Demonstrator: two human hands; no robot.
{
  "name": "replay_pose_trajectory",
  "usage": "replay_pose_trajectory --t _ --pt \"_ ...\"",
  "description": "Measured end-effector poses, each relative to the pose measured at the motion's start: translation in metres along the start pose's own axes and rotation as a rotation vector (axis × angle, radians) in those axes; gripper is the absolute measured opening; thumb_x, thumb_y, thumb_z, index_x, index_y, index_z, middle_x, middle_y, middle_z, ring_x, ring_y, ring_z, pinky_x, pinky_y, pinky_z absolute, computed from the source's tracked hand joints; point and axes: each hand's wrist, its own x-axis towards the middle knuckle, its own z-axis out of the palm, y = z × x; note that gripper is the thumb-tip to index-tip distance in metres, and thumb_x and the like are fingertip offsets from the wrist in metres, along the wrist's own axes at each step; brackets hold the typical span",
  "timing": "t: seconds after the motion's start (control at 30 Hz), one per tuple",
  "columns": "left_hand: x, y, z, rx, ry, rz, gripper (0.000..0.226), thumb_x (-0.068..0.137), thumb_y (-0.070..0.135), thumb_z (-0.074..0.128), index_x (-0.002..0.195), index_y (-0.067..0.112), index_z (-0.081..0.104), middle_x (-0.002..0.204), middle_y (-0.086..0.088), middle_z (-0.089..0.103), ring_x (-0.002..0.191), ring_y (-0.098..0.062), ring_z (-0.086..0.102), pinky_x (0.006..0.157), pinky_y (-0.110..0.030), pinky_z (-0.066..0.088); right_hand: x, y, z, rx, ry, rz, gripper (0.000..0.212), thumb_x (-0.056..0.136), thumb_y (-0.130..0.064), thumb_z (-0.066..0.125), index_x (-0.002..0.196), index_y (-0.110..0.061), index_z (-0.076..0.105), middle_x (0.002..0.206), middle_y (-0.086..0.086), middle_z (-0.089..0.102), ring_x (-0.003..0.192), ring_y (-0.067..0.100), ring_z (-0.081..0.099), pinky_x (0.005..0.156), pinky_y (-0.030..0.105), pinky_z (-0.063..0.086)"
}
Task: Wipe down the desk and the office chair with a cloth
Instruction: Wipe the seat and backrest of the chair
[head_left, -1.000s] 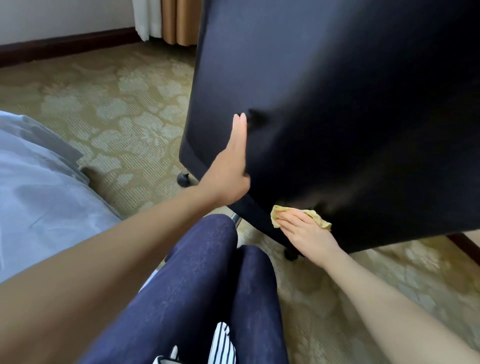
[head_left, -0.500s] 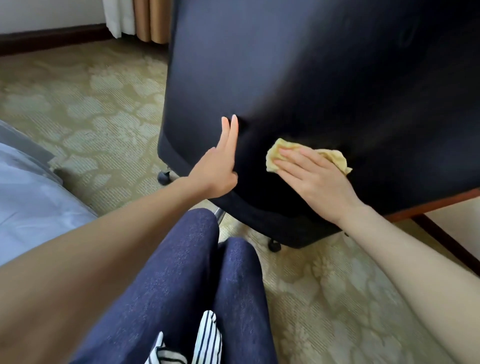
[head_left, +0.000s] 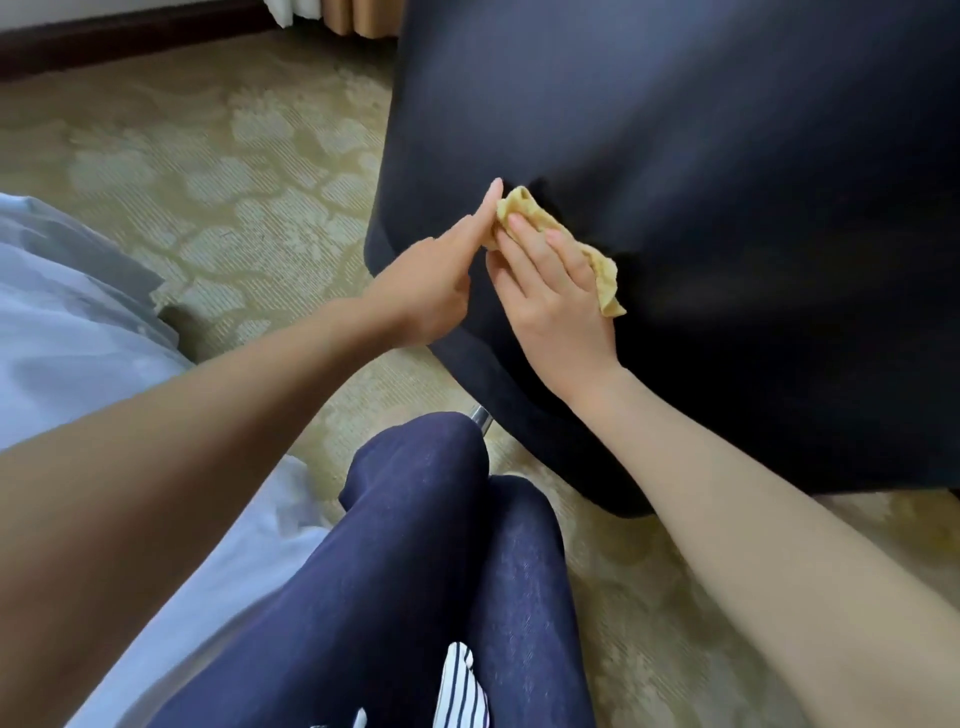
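cloth (head_left: 522, 210): yellow, crumpled, on dark back of office chair (head_left: 701, 218) | right hand (head_left: 550, 296): fingers straight, pressing cloth flat | left hand (head_left: 431, 296): fingers extended, seemingly bracing chair just beside cloth | handling: cloth light, limp, bunches easily, so hold under palm; chair may swivel, so steady it

2 hands (head_left: 426, 291) (head_left: 550, 301), 1 cloth (head_left: 605, 280), 1 ofc chair (head_left: 675, 156), 2 knees (head_left: 415, 467), 1 sheet (head_left: 62, 322)
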Motion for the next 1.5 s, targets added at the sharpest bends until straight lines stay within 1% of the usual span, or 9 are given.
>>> replay_pose_trajectory --t 0.2,0.33,0.5,0.57,0.63,0.87,1.13,1.4,1.5 --pt "0.006 -0.007 -0.007 0.0 0.008 -0.015 0.091 0.082 -0.008 0.041 0.152 0.026 -0.007 0.152 -0.007 0.03 0.125 -0.037 0.045 0.1 -0.047 0.039 -0.029 -0.041 0.032 -0.134 -0.349 -0.211 0.047 0.091 -0.016 0.047 0.137 -0.009 0.047 0.146 0.005 0.043 0.138 0.02 0.032 0.114 0.033 0.027" --pt "0.009 -0.009 -0.008 0.11 0.007 0.032 0.094 0.08 -0.013 0.044 0.152 0.022 -0.005 0.161 0.001 -0.001 0.142 -0.034 0.023 0.109 -0.044 0.029 -0.066 -0.049 0.042 -0.185 -0.513 -0.234 0.056 0.095 -0.014 0.045 0.146 -0.003 0.026 0.155 0.008 0.022 0.144 0.021 0.015 0.116 0.033 0.02" --pt "-0.008 0.002 0.012 0.281 -0.017 0.092 0.093 0.083 -0.006 0.049 0.152 0.021 -0.008 0.159 -0.004 -0.014 0.147 -0.03 0.0 0.115 -0.044 0.014 -0.119 -0.04 0.023 0.0 -0.481 -0.222 0.036 0.099 -0.027 0.035 0.12 -0.036 0.062 0.129 -0.021 0.056 0.123 -0.003 0.047 0.108 0.02 0.027" --pt "-0.019 0.008 0.025 0.348 -0.052 0.132 0.094 0.083 -0.004 0.049 0.151 0.022 -0.012 0.158 -0.004 -0.019 0.146 -0.03 -0.008 0.116 -0.045 0.007 -0.146 -0.031 0.018 0.035 -0.465 -0.33 0.026 0.088 -0.025 0.06 0.112 -0.022 0.069 0.123 -0.009 0.063 0.117 0.005 0.056 0.104 0.023 0.039" --pt "-0.028 0.014 0.04 0.424 -0.062 0.201 0.097 0.08 -0.003 0.048 0.15 0.023 -0.013 0.158 -0.004 -0.02 0.146 -0.029 -0.013 0.117 -0.046 0.003 -0.166 -0.016 0.008 0.043 -0.492 -0.351 0.052 0.063 -0.025 0.085 0.11 -0.009 0.069 0.122 0.002 0.064 0.117 0.014 0.058 0.1 0.029 0.045" --pt "-0.044 0.036 0.071 0.681 -0.075 0.386 0.1 0.074 0.0 0.045 0.149 0.019 -0.018 0.157 -0.006 -0.023 0.145 -0.024 -0.018 0.115 -0.044 -0.011 -0.197 0.03 -0.046 0.037 -0.573 -0.325 0.06 0.055 -0.016 0.088 0.111 -0.009 0.068 0.127 0.005 0.06 0.121 0.019 0.055 0.104 0.036 0.039" --pt "-0.037 0.037 0.071 0.792 -0.085 0.368 0.107 0.077 0.003 0.052 0.143 0.022 -0.03 0.151 0.001 -0.031 0.146 -0.021 -0.012 0.114 -0.042 -0.01 -0.146 0.075 -0.093 -0.034 -0.262 -0.268 0.035 0.091 0.002 0.042 0.118 -0.001 0.064 0.13 0.012 0.058 0.124 0.026 0.051 0.108 0.041 0.035" --pt "-0.023 0.022 0.051 0.953 -0.129 0.48 0.086 0.087 0.015 0.041 0.145 0.025 -0.021 0.152 0.009 -0.024 0.146 -0.013 -0.009 0.113 -0.046 -0.013 -0.094 0.053 -0.066 0.059 -0.047 -0.214 0.028 0.096 -0.002 0.046 0.117 -0.002 0.065 0.131 0.013 0.057 0.125 0.025 0.051 0.103 0.038 0.043" --pt "-0.021 0.013 0.046 1.003 -0.145 0.454 0.088 0.089 0.015 0.038 0.135 0.027 -0.036 0.139 0.008 -0.041 0.142 -0.013 -0.021 0.113 -0.047 -0.014 -0.094 0.038 -0.045 0.062 0.001 -0.18 0.025 0.095 -0.003 0.051 0.114 -0.002 0.067 0.13 0.013 0.057 0.124 0.023 0.052 0.104 0.036 0.043"
